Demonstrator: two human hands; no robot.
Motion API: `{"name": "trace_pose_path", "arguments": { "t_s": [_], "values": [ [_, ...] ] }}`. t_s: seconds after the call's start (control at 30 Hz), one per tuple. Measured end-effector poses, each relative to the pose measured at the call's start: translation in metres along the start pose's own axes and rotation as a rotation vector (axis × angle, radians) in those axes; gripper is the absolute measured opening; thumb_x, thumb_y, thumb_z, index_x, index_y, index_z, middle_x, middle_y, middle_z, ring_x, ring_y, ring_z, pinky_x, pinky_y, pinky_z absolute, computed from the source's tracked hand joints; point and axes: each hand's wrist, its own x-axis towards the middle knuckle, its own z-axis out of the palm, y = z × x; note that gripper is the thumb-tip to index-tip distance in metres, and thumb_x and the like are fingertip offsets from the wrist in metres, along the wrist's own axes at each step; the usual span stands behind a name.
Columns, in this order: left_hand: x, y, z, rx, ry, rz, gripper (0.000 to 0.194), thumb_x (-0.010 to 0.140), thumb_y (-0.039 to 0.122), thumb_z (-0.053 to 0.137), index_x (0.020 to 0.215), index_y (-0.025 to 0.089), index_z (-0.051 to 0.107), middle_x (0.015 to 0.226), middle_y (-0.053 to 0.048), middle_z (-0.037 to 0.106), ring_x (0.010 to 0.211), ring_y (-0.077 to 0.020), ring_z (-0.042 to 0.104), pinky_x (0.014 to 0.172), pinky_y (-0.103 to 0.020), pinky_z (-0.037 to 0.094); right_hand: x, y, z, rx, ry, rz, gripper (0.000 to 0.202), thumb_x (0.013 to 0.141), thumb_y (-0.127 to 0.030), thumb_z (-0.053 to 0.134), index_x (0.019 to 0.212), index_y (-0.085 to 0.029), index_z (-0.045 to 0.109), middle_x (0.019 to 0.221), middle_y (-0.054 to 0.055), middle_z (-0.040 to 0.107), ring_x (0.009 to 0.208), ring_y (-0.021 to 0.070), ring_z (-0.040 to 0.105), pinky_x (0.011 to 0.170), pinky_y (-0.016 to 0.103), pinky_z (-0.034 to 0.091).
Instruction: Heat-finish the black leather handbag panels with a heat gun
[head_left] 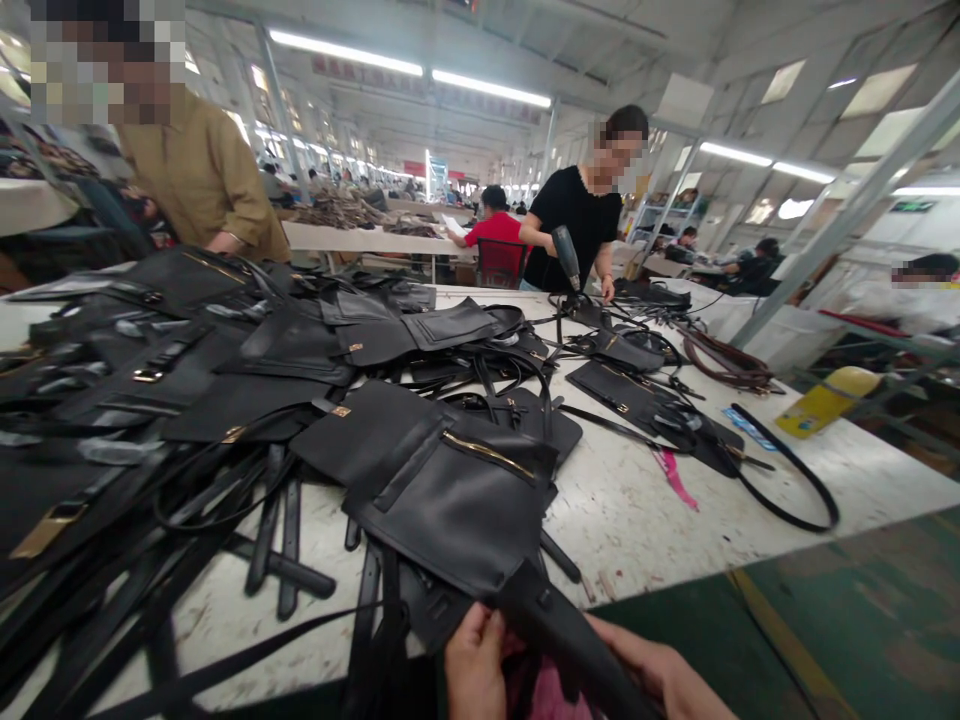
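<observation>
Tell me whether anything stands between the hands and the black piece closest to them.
Nothing visible does: the left hand touches the black piece at its edge, and the right hand lies along its right side, fingertips hidden, so their contact cannot be judged.

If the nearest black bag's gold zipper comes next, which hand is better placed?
Probably the left hand: it pinches the near edge of the black bag, in line with the gold zipper. The right hand lies farther right, partly behind black leather.
</observation>
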Motion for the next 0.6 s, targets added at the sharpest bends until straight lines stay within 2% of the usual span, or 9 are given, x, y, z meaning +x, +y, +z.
{"name": "trace_pose_path", "arguments": {
  "t_s": [0.07,0.17,0.23,0.37,0.43,0.6],
  "values": [
    [-0.001,-0.002,-0.002,0.037,-0.016,0.025,0.033,0.050,0.041,0.072,0.068,0.015,0.064,0.058,-0.003,0.066,0.052,-0.0191,0.061,0.052,-0.027,0.048,0.007,-0.004,-0.003,0.048,-0.032,0.011,0.064,0.052,-0.017,0.069,0.114,-0.022,0.055,0.076,-0.001,0.061,0.064,0.0145,0.058,0.063,0.023,0.048],
    [-0.001,-0.007,-0.006,0.059,-0.019,0.030,0.031,0.053,0.040,0.071,0.069,0.015,0.064,0.055,-0.003,0.065,0.052,-0.0187,0.062,0.051,-0.025,0.048,0.011,-0.010,-0.010,0.081,0.021,0.020,0.070,0.057,-0.018,0.064,0.124,-0.022,0.044,0.061,-0.003,0.056,0.042,0.0085,0.048,0.040,0.017,0.040],
    [0.001,-0.009,-0.008,0.047,-0.016,0.008,0.032,0.053,0.039,0.071,0.073,0.015,0.064,0.056,-0.003,0.066,0.050,-0.0174,0.061,0.049,-0.024,0.047,0.007,-0.018,-0.014,0.086,0.026,0.019,0.070,0.056,-0.018,0.062,0.124,-0.023,0.043,0.059,-0.004,0.054,0.042,0.0085,0.046,0.037,0.016,0.039],
    [0.001,-0.010,-0.011,0.076,-0.040,0.020,0.031,0.055,0.039,0.070,0.073,0.014,0.066,0.052,-0.002,0.064,0.046,-0.0147,0.058,0.047,-0.021,0.044,-0.001,-0.033,-0.014,0.095,-0.090,0.087,0.055,0.049,-0.008,0.060,0.102,-0.022,0.062,0.061,-0.004,0.051,0.046,0.0049,0.041,0.041,0.011,0.035],
    [0.001,-0.011,-0.012,0.102,-0.047,0.056,0.029,0.055,0.039,0.071,0.071,0.015,0.066,0.049,-0.001,0.063,0.046,-0.0135,0.057,0.048,-0.019,0.044,0.002,-0.035,-0.010,0.136,-0.121,0.100,0.049,0.050,-0.007,0.061,0.096,-0.021,0.064,0.063,-0.004,0.052,0.048,0.0041,0.042,0.042,0.010,0.035],
    [0.003,-0.018,-0.012,0.126,0.034,0.115,0.034,0.050,0.044,0.072,0.068,0.015,0.065,0.048,0.000,0.062,0.043,-0.0139,0.057,0.045,-0.021,0.045,0.016,-0.025,-0.005,0.157,-0.056,0.000,0.050,0.057,-0.017,0.064,0.106,-0.017,0.057,0.068,-0.001,0.058,0.047,0.0058,0.049,0.042,0.013,0.038]
  ]
}}
